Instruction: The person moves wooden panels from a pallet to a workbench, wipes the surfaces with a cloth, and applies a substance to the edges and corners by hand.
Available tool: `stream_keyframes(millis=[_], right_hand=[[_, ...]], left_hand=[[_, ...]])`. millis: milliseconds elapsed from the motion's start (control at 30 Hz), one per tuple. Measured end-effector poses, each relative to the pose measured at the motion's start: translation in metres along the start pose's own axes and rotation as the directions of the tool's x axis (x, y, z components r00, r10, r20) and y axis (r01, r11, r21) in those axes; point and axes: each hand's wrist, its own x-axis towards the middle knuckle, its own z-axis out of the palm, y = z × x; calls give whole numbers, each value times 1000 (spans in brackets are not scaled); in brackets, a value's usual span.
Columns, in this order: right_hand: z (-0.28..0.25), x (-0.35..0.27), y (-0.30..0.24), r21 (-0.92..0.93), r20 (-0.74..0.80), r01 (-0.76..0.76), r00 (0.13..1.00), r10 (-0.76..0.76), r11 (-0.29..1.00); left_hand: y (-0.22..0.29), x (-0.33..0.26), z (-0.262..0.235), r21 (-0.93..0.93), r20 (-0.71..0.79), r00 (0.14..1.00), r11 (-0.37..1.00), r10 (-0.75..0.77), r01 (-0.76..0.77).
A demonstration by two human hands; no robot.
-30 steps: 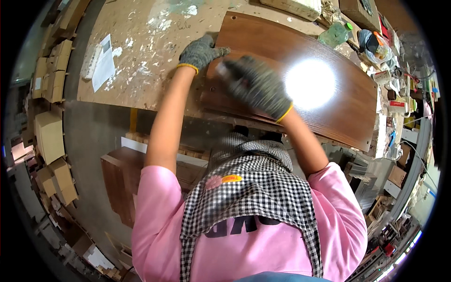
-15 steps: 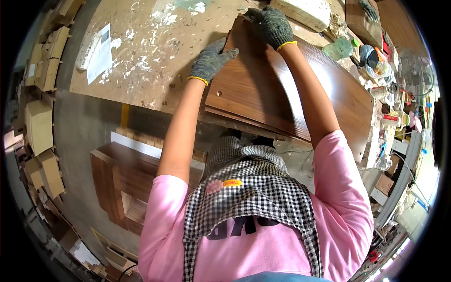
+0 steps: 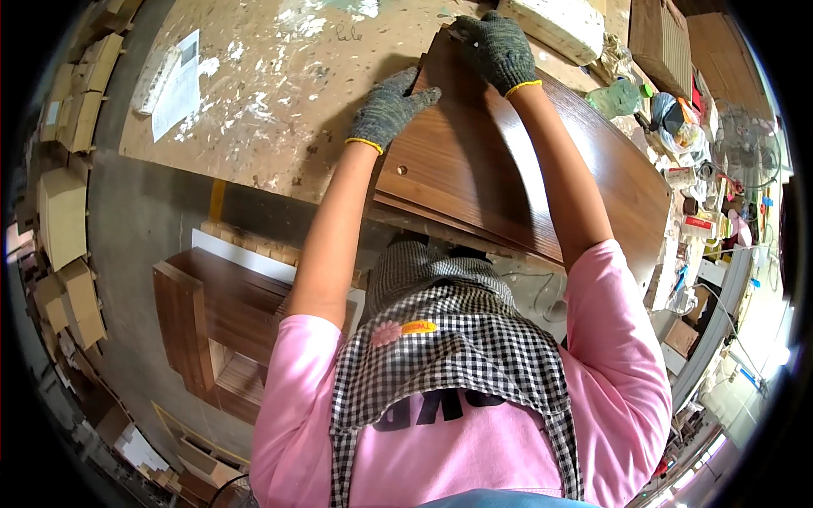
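- Handwriting [image 3: 349, 34] in dark strokes marks the far part of the paint-spattered tabletop [image 3: 262, 127]; a white paper [image 3: 178, 97] at its left end bears print too small to read.
- The checked apron [image 3: 457, 356] carries a yellow lettered patch [image 3: 418, 327] beside a pink flower; large dark letters on the pink shirt [image 3: 457, 457] are partly covered.
- A small red and white package [image 3: 699, 225] sits among clutter on the right.
- A green-capped, translucent bottle [image 3: 614, 99] lies beyond the panel, its contents unclear; a clear plastic bag [image 3: 686, 135] near it holds orange and other items.
- The brown wood-grain panel [image 3: 440, 144] lies on the tabletop, atop at least one similar board, its long near side close to the tabletop's front edge.
- The left hand [image 3: 385, 110], gloved, lies at the panel's left edge, fingers outstretched and unclenched, thumb over the surface.
- The right hand [image 3: 500, 55], also gloved, is at the far left corner, fingers curled; whether they grasp anything cannot be told.
- Paint-marked board stretches between the paper and the left hand.
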Motion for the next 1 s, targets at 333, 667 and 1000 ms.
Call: stream_keyframes(millis=[333,667,1000], right_hand=[[3,5,2,-38,23,-38,999,39,999],[6,0,0,-11,13,-22,1000,22,1000],[5,3,-3,7,18,-10,1000,10,1000]], left_hand=[[1,-1,2,-16,-1,1000,1000,-18,18],[11,-6,-7,-68,28,999,997,-40,42],[4,-3,-3,-42,6,998,998,-55,55]])
